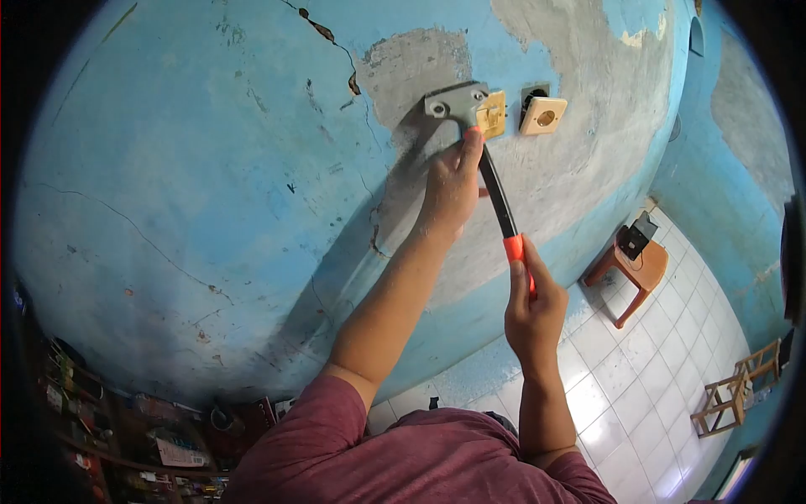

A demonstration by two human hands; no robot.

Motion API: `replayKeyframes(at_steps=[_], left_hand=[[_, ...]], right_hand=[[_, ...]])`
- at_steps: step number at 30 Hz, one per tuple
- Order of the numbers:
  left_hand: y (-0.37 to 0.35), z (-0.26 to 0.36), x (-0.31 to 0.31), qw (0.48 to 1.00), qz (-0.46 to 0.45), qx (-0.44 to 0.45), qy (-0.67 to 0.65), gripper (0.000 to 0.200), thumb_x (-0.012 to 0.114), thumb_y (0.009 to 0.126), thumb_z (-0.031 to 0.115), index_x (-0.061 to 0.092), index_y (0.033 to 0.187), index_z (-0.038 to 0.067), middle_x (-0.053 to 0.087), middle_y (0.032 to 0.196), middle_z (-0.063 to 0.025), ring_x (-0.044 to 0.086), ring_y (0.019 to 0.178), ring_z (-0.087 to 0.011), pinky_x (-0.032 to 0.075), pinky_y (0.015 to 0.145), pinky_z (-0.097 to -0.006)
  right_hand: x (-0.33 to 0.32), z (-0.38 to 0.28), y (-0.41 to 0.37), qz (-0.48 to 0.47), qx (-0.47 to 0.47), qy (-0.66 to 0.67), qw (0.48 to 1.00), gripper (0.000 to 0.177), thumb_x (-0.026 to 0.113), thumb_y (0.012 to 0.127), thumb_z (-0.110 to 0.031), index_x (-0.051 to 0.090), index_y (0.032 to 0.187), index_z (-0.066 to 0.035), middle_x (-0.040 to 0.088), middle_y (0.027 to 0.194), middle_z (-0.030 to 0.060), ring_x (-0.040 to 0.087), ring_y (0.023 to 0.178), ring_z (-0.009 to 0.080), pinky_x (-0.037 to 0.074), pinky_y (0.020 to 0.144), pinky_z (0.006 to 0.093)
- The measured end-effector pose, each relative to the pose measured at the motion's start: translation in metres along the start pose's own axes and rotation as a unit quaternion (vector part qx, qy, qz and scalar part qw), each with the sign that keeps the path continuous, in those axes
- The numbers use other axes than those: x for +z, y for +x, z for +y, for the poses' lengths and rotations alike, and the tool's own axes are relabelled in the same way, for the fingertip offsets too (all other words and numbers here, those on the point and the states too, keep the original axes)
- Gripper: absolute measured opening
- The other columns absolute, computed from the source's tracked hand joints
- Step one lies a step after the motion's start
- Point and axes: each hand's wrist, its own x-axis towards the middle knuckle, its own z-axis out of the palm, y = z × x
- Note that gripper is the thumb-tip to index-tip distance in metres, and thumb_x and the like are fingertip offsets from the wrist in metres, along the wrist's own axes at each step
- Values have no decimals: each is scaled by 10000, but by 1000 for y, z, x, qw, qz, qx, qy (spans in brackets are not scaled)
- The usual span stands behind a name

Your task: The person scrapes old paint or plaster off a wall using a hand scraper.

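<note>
A long-handled scraper (499,195) with a wide grey head and orange grips lies against the blue wall (210,168), its head on a bare grey patch. My left hand (454,185) is closed round the upper part of the handle, just below the head, with the thumb along it. Lower down, my right hand (536,307) wraps round the orange end grip. Right beside the scraper head is a yellowish switch plate (495,115), partly covered by it. A socket (544,116) hangs tilted from its wall box, farther right.
An orange plastic stool (645,267) holding a black device (635,238) stands on the white tiled floor (621,378) at the right. Beyond it is a wooden chair (726,399). Cluttered shelves (126,460) stand at the lower left. Cracks run across the wall.
</note>
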Motion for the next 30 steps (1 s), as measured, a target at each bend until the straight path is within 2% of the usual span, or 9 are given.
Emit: replayKeyframes(at_steps=[5, 7, 9, 11, 15, 18, 20, 23, 30], left_hand=[[-7, 3, 4, 1000, 14, 22, -11, 570, 494, 968, 554, 665, 1020, 13, 564, 790, 10, 575, 733, -91, 523, 562, -276], [-4, -2, 1, 1000, 5, 10, -8, 574, 493, 969, 553, 664, 1037, 9, 570, 801, 6, 576, 734, -92, 523, 560, -275], [-2, -3, 0, 1000, 3, -8, -8, 579, 492, 970, 552, 663, 1054, 5, 575, 812, 2, 577, 736, -92, 522, 558, -273], [-4, -4, -1, 1000, 0, 6, -5, 593, 490, 968, 561, 663, 1077, 5, 577, 815, 2, 576, 739, -93, 526, 560, -277], [-5, -2, 2, 1000, 23, -1, -7, 600, 487, 970, 557, 656, 1103, -3, 585, 820, -3, 582, 731, -99, 531, 556, -277], [3, -3, 1, 999, -1, 20, -32, 594, 492, 971, 549, 649, 1124, -3, 596, 825, -7, 589, 724, -101, 533, 550, -276], [4, -2, 1, 1000, -4, -4, -2, 587, 502, 969, 542, 646, 1145, 1, 611, 847, -12, 597, 721, -103, 533, 547, -271], [-1, -3, 1, 1000, 11, 1, -19, 578, 507, 967, 543, 658, 1137, 11, 614, 850, -11, 596, 726, -98, 533, 550, -271], [-2, 0, 3, 999, 24, 2, -29, 559, 504, 970, 534, 669, 1043, 5, 604, 827, -9, 581, 699, -85, 520, 533, -262]], right_hand=[[-14, -3, 2, -31, 50, 34, 998, 316, 574, 961, -106, 618, 1251, 10, 637, 712, 123, 527, 619, 88, 438, 588, 243], [-14, -1, -2, -21, 28, 48, 998, 342, 579, 970, -136, 606, 1272, 22, 559, 716, -1, 456, 658, 42, 408, 611, 211], [-9, 5, 0, -24, 26, 44, 998, 339, 583, 969, -137, 610, 1268, 22, 584, 730, 12, 475, 669, 42, 420, 625, 210], [-4, 10, -1, 7, -23, 33, 999, 317, 578, 955, -102, 620, 1250, 7, 643, 736, 168, 559, 635, 107, 471, 623, 272], [-4, 0, -4, -15, 25, 28, 999, 317, 576, 957, -100, 619, 1253, 4, 648, 741, 171, 570, 642, 110, 472, 629, 274], [-3, -3, 0, 5, 8, 21, 1000, 317, 576, 960, -108, 618, 1254, 4, 645, 729, 160, 566, 648, 104, 469, 628, 273], [-6, -4, 1, -16, 49, 50, 997, 315, 577, 962, -109, 619, 1253, 5, 638, 715, 146, 558, 654, 94, 466, 625, 273], [-5, -2, -3, 4, 9, 53, 999, 315, 580, 962, -112, 619, 1251, 7, 633, 717, 149, 549, 658, 86, 465, 627, 267], [-2, -2, 0, -2, 17, 36, 999, 318, 578, 964, -119, 616, 1252, 9, 619, 719, 142, 536, 649, 84, 466, 632, 259]])
